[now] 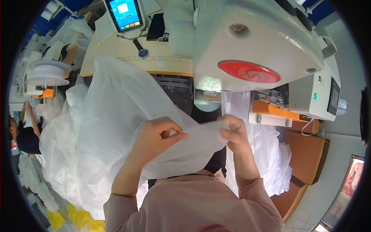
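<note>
A large sheet of thin white non-woven fabric [112,116] drapes from the work table down across my lap and to the left. My left hand [156,137] pinches an edge of it between thumb and fingers, just below the middle of the view. A short way to the right, my right hand [234,133] grips the same edge, so the fabric is stretched between both hands. Directly above them hangs the grey head of a sewing machine [255,42] with a round red badge. Its needle area [206,96] sits just above my hands.
A tablet with a blue screen [125,13], a dark phone [155,26] and a wristwatch [141,50] lie on the pale table [116,48]. A white control box [322,91] stands right. A large white spool [48,71] and another person [23,131] are at the left.
</note>
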The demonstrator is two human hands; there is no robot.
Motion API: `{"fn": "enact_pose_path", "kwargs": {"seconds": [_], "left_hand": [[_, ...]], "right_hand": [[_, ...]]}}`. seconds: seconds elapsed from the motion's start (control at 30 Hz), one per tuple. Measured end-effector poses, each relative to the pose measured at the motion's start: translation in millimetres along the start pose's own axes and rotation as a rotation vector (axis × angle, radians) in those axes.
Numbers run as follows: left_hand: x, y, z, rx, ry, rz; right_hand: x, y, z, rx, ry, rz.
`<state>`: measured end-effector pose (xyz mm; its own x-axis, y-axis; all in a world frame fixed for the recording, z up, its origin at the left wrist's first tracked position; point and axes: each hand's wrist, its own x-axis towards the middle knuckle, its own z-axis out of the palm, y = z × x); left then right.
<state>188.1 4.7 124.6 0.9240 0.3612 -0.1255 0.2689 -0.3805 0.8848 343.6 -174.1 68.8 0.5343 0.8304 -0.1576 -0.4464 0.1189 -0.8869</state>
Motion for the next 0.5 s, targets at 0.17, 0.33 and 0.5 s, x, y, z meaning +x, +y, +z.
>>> {"fn": "enact_pose_path", "kwargs": {"seconds": [0.17,0.33,0.5], "left_hand": [[-1,16,22,0.349,0.182,0.221],[43,-29,1,0.573,0.541,0.278],[72,-54,-10,0.893,0.521,0.478]], "right_hand": [[20,-5,1,-0.977,0.512,-0.211],[32,1,4,-0.616,0.313,-0.311],[37,7,5,-0.416,0.49,-0.326]]}}
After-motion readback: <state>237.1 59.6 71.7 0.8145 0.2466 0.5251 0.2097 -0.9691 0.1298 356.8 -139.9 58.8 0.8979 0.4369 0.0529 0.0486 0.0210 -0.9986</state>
